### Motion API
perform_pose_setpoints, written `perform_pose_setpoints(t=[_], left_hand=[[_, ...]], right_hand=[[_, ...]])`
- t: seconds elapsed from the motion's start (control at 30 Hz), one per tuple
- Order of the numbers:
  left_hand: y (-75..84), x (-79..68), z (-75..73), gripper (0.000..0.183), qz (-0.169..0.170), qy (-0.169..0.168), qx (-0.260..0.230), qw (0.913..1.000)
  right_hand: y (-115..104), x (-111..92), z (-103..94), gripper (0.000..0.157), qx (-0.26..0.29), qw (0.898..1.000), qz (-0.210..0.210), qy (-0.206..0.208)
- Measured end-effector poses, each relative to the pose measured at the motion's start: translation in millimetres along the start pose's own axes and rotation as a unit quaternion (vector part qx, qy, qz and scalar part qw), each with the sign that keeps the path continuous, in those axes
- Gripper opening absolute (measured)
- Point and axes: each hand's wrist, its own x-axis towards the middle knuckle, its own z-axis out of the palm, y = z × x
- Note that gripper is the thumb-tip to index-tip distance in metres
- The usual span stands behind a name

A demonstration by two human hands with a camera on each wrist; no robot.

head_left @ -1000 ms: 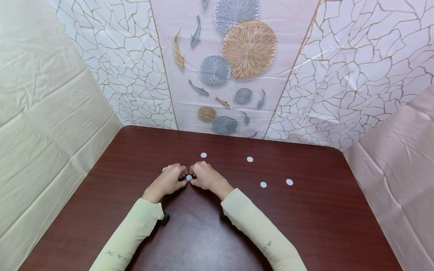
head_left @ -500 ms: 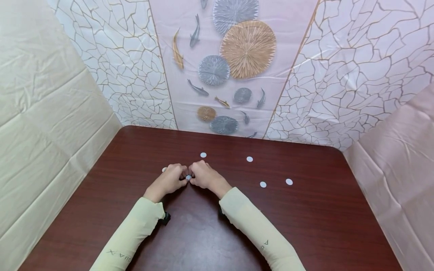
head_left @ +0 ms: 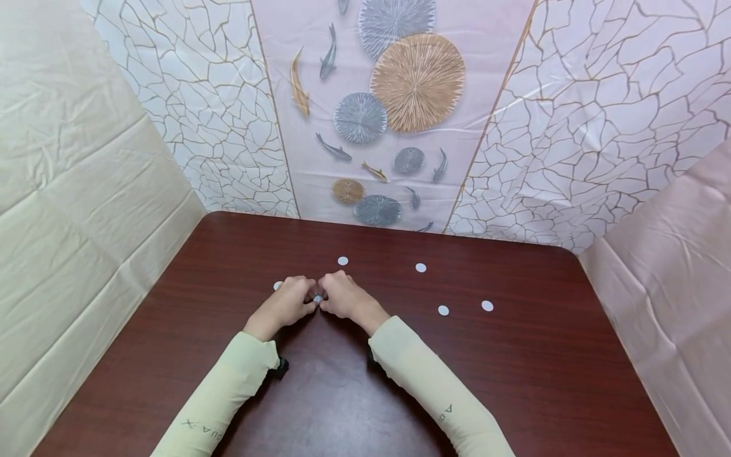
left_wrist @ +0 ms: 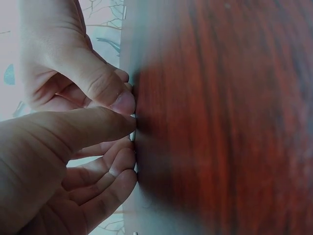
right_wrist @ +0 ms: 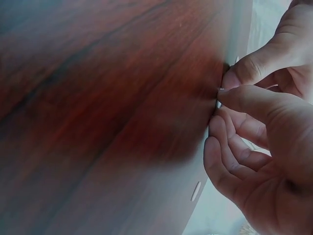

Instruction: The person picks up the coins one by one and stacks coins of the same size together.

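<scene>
Near the middle of the table, a small flat white disc [head_left: 318, 299] lies between my two hands, partly covered by fingertips. My left hand [head_left: 287, 301] holds its left side with curled fingers and thumb. From the right, my right hand [head_left: 346, 297] does the same, the two thumbs almost meeting at the near edge. In the left wrist view only a thin pale edge of the disc [left_wrist: 132, 135] shows beside the left thumb. The right wrist view has a sliver of the disc [right_wrist: 219, 104] between right thumb and forefinger, with the fingertips down at the tabletop.
Several more white discs lie flat on the dark red-brown table [head_left: 542, 381]: one disc [head_left: 278, 285] just behind my left hand, another [head_left: 342, 261] farther back, the others to the right, including one disc [head_left: 443, 310]. Patterned cloth [head_left: 228, 127] hangs behind the table.
My right hand has shifted slightly left, and fingertips now cover more of the middle disc than a second ago. During the last half second the hands have stayed nearly still. The other discs lie unmoved.
</scene>
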Motion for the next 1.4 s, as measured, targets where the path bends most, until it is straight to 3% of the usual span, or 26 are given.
perform_pose_setpoints(t=[0.6,0.83,1.07,1.4], left_hand=[[10.2,-9.2,4.6,0.009,0.008,-0.022,0.002,0.9997],[21.0,-17.4,8.5,0.010,0.016,-0.039,0.001,0.9991],[30.5,-27.0,14.8,0.013,0.049,-0.032,0.019,0.9981],[47.5,-37.2,22.1,0.016,0.066,-0.032,0.023,0.9970]], right_hand=[[2,-15,0.0,0.006,-0.009,1.000,-0.019,-0.018],[2,-32,-1.0,0.007,0.007,0.999,-0.033,-0.032],[3,-51,0.7,0.010,-0.002,0.997,-0.070,-0.015],[0,-75,0.8,0.012,-0.001,0.997,-0.078,-0.017]])
